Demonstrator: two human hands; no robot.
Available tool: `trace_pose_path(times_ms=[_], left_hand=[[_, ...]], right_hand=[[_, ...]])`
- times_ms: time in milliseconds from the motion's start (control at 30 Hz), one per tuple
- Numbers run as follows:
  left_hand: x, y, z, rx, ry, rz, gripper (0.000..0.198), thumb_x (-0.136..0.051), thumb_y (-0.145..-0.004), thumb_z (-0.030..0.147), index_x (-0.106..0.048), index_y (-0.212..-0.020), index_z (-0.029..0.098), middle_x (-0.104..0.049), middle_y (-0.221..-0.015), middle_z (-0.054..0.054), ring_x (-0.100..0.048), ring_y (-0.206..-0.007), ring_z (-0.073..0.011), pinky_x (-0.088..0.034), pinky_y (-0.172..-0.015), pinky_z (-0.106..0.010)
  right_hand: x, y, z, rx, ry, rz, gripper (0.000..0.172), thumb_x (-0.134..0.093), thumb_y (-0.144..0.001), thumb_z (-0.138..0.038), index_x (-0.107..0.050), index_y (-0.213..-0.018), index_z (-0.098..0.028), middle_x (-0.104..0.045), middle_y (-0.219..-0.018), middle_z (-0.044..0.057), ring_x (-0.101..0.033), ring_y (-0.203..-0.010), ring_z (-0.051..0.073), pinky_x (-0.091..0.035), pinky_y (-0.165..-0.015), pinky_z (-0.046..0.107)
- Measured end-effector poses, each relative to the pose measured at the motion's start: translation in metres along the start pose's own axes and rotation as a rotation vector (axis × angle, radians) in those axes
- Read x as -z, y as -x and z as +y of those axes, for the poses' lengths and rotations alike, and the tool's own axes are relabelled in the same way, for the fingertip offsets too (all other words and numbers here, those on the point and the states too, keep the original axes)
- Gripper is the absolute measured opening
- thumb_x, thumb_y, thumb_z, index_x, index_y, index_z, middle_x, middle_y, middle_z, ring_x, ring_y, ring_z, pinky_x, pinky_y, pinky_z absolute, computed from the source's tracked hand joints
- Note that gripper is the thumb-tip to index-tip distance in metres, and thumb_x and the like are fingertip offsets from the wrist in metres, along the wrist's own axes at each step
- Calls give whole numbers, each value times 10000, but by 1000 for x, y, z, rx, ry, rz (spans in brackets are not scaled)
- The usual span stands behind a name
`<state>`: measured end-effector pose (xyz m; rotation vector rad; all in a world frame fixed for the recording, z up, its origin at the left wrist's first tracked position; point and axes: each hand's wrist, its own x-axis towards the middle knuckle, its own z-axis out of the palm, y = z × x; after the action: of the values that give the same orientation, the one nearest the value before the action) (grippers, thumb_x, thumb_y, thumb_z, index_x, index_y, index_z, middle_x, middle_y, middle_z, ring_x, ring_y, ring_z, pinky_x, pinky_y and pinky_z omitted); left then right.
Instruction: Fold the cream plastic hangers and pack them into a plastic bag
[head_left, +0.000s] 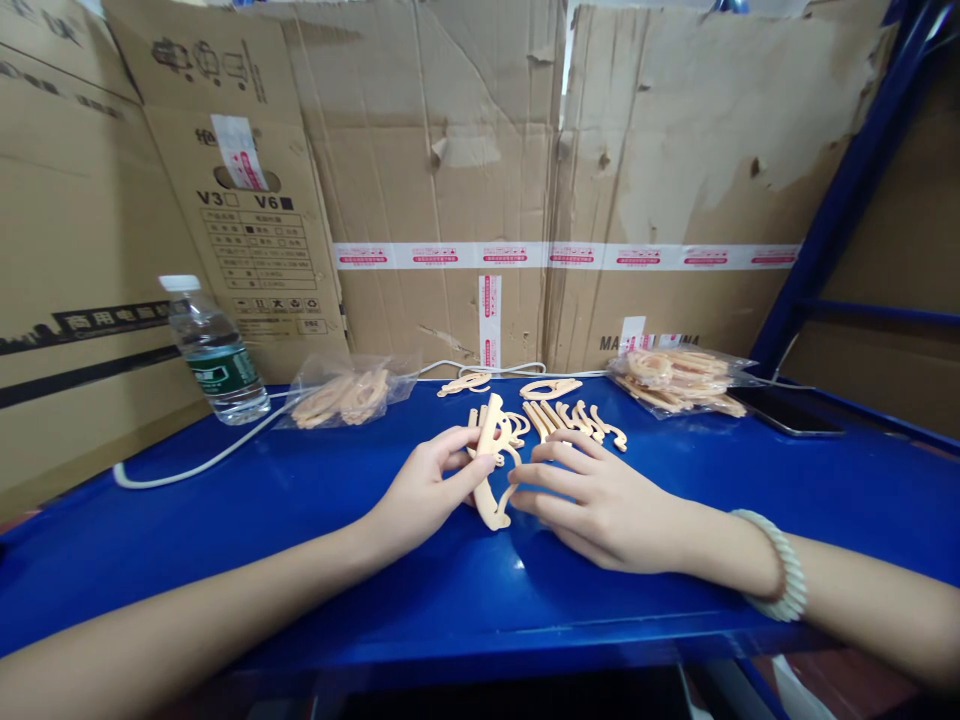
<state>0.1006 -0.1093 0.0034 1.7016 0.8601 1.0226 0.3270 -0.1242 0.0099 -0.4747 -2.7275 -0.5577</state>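
Note:
My left hand (435,475) is closed around a beige plastic folding clothes hanger (491,505), held tilted just above the blue table, thumb on its near side. My right hand (600,500) comes from the other side, its fingertips bent against the thin curved part of the same hanger; its thumb is hidden. Behind my hands lie several loose hanger arms (537,420) in a row and several small S-shaped hooks (589,420). Two more hanger pieces, one at left (465,384) and an oval one (551,389), rest farther back.
Clear bags of beige hanger pieces lie at back left (341,397) and back right (679,378). A water bottle (217,360) stands at left beside a white cable (202,470). A dark phone (784,411) lies at right. Cardboard (450,180) walls the back of the blue table (300,590).

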Motion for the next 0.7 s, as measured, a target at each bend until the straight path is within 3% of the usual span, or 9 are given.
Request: trace_pose_path(times_ms=[167,367,500,700], left_hand=[[2,2,1,-132,-116,75,272,-607,-886,344,-650,-1083,162,-568,-1023,-58,-634,-920,-200,-550,-699,-248],[3,5,4,-221,-352,33,248,-540,-943,346,-689,-1095,219,-571,-965,-49,-587,-902,-187,-522,-650,-222],[2,7,6,-226,-396,24,250,-542,-940,346,-704,-1084,221,-595,-951,-56,-597,-868,-189,-523,-628,-230],[4,6,7,-241,-462,75,233,-556,-934,359,-717,-1023,216,-627,-913,-47,-615,-845,-184,-514,-626,-230]], right_hand=[[0,3,2,-69,-113,-18,291,-431,-960,-177,-600,-1197,-170,-607,-1203,122,-507,-1087,276,-385,-981,499],[5,6,4,-275,-498,151,333,-530,-943,-203,-566,-1273,-225,-366,-1480,127,-315,-1395,267,-327,-1118,477],[10,5,6,-327,-797,139,378,-540,-968,-270,-527,-1346,-274,-437,-1471,89,-359,-1391,247,-284,-1147,495],[6,3,12,-409,-1106,235,348,-581,-947,-267,-580,-1295,-261,-580,-1342,70,-494,-1286,227,-353,-1117,477]])
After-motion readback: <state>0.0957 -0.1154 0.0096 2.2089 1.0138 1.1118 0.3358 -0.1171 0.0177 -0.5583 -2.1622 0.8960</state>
